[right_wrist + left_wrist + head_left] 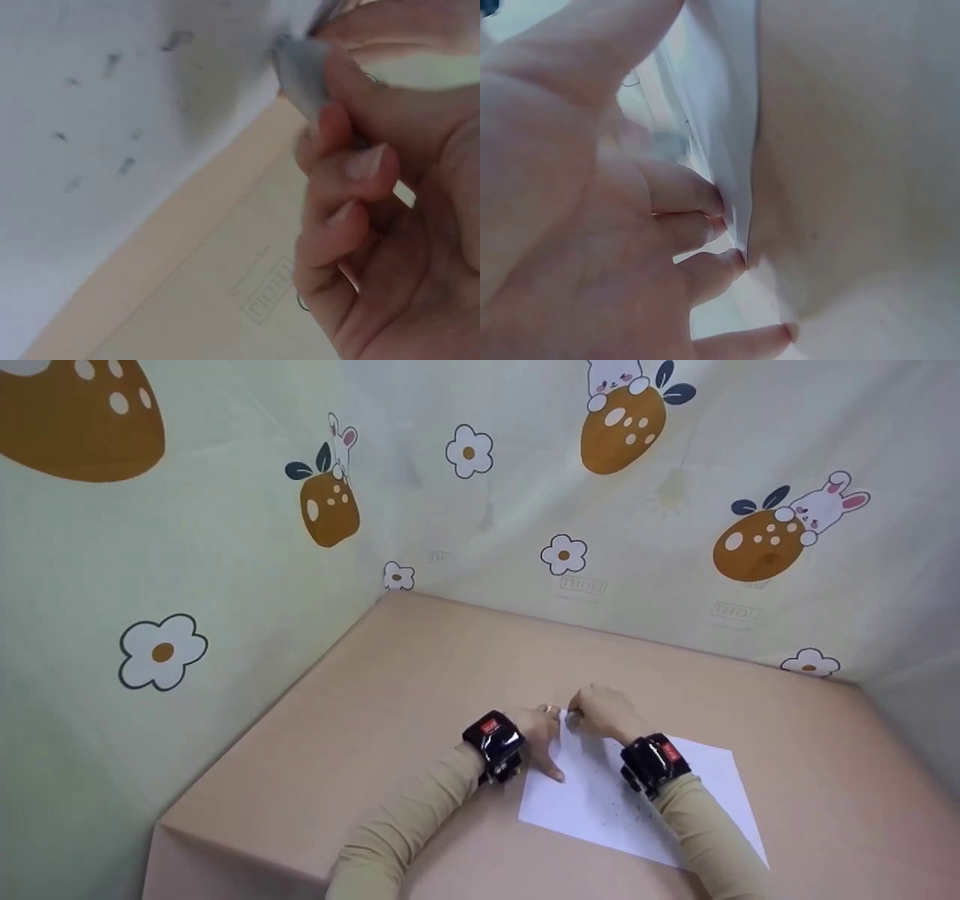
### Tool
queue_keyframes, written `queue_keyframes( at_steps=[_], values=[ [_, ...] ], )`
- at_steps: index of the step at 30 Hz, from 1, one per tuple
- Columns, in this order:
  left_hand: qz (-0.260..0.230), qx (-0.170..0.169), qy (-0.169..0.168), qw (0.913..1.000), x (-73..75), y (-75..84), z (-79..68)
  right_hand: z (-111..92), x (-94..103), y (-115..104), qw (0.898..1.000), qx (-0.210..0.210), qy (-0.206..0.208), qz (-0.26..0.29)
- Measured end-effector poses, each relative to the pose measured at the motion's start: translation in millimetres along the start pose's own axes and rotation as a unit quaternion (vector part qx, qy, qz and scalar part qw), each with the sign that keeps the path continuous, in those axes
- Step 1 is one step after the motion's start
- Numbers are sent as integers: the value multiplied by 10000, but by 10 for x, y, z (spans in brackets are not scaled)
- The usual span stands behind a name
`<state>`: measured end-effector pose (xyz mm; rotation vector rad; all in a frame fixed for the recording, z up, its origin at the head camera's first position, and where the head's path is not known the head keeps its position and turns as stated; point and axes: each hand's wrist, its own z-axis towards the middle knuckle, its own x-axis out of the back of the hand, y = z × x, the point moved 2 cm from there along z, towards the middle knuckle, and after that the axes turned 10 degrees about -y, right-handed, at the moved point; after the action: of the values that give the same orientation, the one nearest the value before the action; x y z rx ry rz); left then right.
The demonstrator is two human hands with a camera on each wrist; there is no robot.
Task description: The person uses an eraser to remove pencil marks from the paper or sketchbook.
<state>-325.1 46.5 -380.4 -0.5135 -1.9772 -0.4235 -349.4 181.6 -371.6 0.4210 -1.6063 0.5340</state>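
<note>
A white sheet of paper (570, 802) lies on the cloth-covered table, with small dark eraser crumbs (126, 165) scattered over it. My left hand (536, 733) rests on the sheet's left edge near its far corner, thumb spread apart from the fingers. In the left wrist view its fingertips touch down around the paper's edge. Near that same corner, my right hand (609, 712) pinches a small grey eraser (301, 73) between thumb and curled fingers. The eraser's tip is right at the paper, close beside the left hand.
A plain tan cloth (360, 720) covers the table, whose front left corner (159, 823) shows. Pale curtains (247, 547) printed with flowers, rabbits and orange fruit hang along the left and far sides.
</note>
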Motion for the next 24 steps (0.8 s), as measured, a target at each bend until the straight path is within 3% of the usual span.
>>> queue_keyframes(
  at_steps=[3, 10, 15, 17, 22, 24],
  values=[
    [29, 84, -51, 9999, -7, 4, 8, -30, -51, 18, 9994, 192, 282, 98],
    [280, 166, -181, 9993, -16, 2, 33, -227, 17, -37, 9964, 715, -450, -24],
    [-50, 92, -90, 9999, -24, -14, 24, -153, -68, -69, 9964, 640, 447, -326],
    [-229, 95, -78, 9997, -23, -17, 11, -145, -74, -83, 9958, 655, 542, -326],
    [85, 53, -11, 9999, -7, 0, 20, -223, 53, -131, 9963, 715, -390, -275],
    [212, 41, -23, 9998, -8, 2, 23, -224, 62, -134, 9959, 681, -555, -228]
  ],
)
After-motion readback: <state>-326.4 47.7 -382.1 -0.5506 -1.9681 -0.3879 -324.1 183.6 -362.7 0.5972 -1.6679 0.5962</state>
